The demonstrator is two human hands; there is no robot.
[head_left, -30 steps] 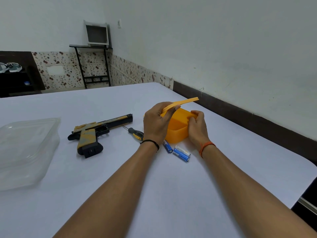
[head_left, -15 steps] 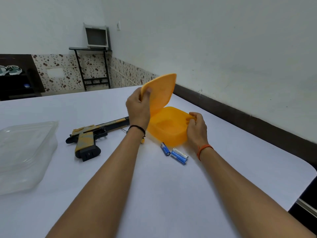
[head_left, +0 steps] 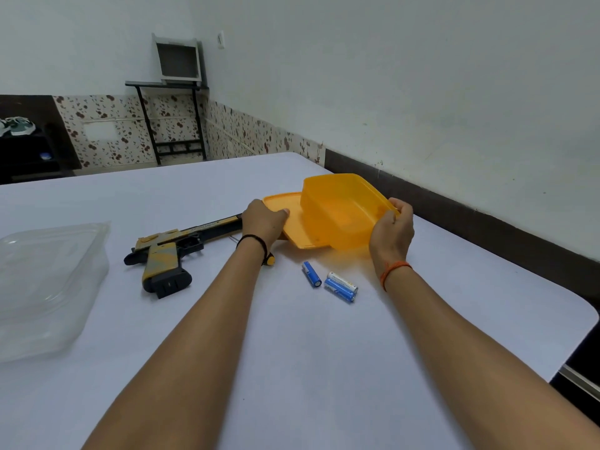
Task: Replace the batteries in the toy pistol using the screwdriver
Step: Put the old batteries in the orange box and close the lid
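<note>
Two hands are busy here: right hand point(head_left: 391, 228) is gripping the tilted orange box point(head_left: 341, 209), left hand point(head_left: 264, 220) is pinching its lid point(head_left: 293, 222). Just below both grips, three batteries point(head_left: 328, 282) could get knocked rolling. Pistol point(head_left: 175, 251) is lying left of the left grip, untouched.

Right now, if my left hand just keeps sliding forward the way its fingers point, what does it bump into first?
The left hand already holds the orange lid. Going on toward the right and away, its fingers would likely meet the side wall of the orange box, which the right hand holds tilted up. Depth from one view is uncertain.
</note>
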